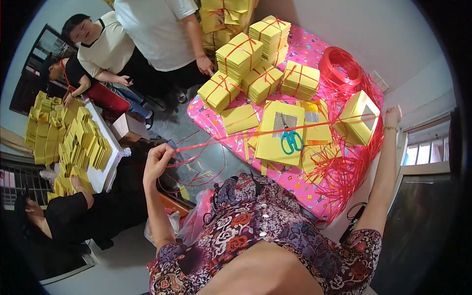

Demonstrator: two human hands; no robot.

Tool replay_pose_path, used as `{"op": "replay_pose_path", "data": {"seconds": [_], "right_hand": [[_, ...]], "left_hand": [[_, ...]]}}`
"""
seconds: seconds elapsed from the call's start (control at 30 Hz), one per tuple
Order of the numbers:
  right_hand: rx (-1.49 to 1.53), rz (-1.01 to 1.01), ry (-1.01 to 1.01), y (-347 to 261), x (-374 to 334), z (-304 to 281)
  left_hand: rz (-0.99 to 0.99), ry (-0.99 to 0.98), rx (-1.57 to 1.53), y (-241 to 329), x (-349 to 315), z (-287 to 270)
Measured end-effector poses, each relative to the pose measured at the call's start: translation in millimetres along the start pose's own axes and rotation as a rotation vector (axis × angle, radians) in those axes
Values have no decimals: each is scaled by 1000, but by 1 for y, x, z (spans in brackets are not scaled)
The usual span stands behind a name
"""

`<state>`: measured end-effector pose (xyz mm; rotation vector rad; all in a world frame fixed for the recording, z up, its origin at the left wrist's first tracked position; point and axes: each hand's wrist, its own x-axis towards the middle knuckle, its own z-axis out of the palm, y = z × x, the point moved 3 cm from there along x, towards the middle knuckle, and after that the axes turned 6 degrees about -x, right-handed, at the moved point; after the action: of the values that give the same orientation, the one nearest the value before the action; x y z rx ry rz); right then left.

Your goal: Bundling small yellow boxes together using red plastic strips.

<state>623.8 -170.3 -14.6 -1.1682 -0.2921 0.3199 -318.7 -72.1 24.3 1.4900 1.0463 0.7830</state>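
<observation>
A red plastic ribbon (196, 146) is stretched across in front of me, with both arms spread wide. One end is pinched in the fingers of my left hand (158, 161), and loose loops hang below it. At the far right, my right hand (393, 117) is closed on the other end. Under the taut ribbon lie teal-handled scissors (292, 141) on yellow paper pieces (275, 153). A yellow box-like paper bundle (351, 118) stands near the right side of the table, left of my right hand.
The pink patterned table (307, 46) holds several tied yellow bundles (241, 54), a red ribbon coil (339, 66) and tangled red strands (344, 182). People (162, 34) stand at the far left. A white table (101, 179) bears yellow stacks (83, 142); a cardboard box (130, 129) is beside it.
</observation>
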Motion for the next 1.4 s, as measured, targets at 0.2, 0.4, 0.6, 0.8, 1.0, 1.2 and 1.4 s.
{"op": "replay_pose_path", "data": {"seconds": [0.2,0.4,0.6,0.8,1.0,1.2,1.4], "right_hand": [[-1056,293,-810,29,-236,162],[-794,77,-2226,-49,-504,242],[-593,-794,-1354,-40,-562,318],[-616,-211,-1528,7,-592,312],[-904,-533,-1374,2,-573,310],[-904,-529,-1612,7,-593,273],[-1244,-365,-1556,16,-547,209]], "left_hand": [[82,50,355,42,-4,22],[191,-203,650,99,25,51],[358,-371,606,111,32,97],[282,-232,431,86,33,101],[165,-7,283,52,7,110],[-530,-172,-1436,-10,13,146],[-549,88,-1459,-66,21,109]]}}
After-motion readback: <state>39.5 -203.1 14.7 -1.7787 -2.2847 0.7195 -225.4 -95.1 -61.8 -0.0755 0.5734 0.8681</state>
